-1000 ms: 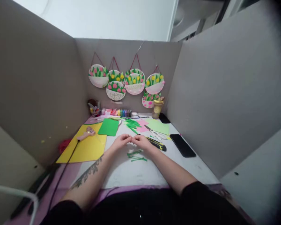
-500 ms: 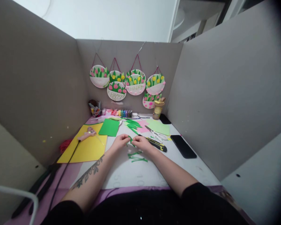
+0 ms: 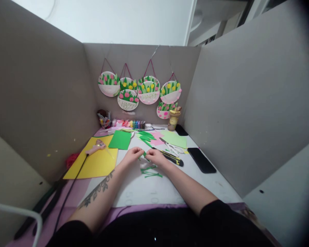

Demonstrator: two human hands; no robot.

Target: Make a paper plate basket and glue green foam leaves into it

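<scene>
With fingertips (image 3: pixel 140 151) of left hand (image 3: pixel 133 155) and right hand (image 3: pixel 156 156) clamped on a green paper piece (image 3: pixel 144 154), held it just beyond green strips (image 3: pixel 151 172); likely risked tearing it by tugging unevenly.

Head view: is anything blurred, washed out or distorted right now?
Head view, centre: the green piece between left hand and right hand looks soft; head view, top: the white surface looks nearly washed out; head view, right: the side panel looks stretched, and the picture edge fades to black.
</scene>
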